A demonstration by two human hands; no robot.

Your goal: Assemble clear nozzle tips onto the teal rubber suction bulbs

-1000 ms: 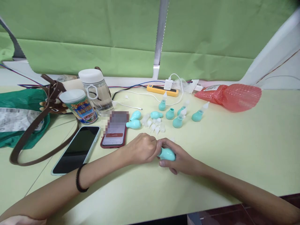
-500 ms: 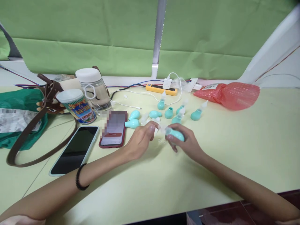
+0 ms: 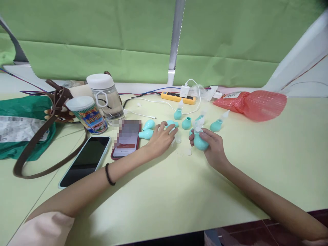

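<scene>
My right hand (image 3: 211,145) holds a teal rubber bulb (image 3: 200,140) upright on the table, a clear tip on top of it. My left hand (image 3: 162,138) reaches forward with fingers spread over a teal bulb (image 3: 170,123) lying on its side and a small pile of clear tips (image 3: 177,138). Two more teal bulbs (image 3: 147,130) lie just left of that hand. Several bulbs with tips stand behind, among them one (image 3: 216,124) at the right and one (image 3: 177,112) farther back.
A red-cased phone (image 3: 126,140) and a larger dark phone (image 3: 85,160) lie at the left. Behind them stand a printed cup (image 3: 88,114) and a clear bottle (image 3: 105,97). A brown bag strap (image 3: 38,143), a yellow power strip (image 3: 178,97) and a red plastic bag (image 3: 253,104) sit farther out.
My hands came apart from the bulb that they held together. The right hand carried it forward and stood it upright. The left hand reached forward to the lying bulbs and tips.
</scene>
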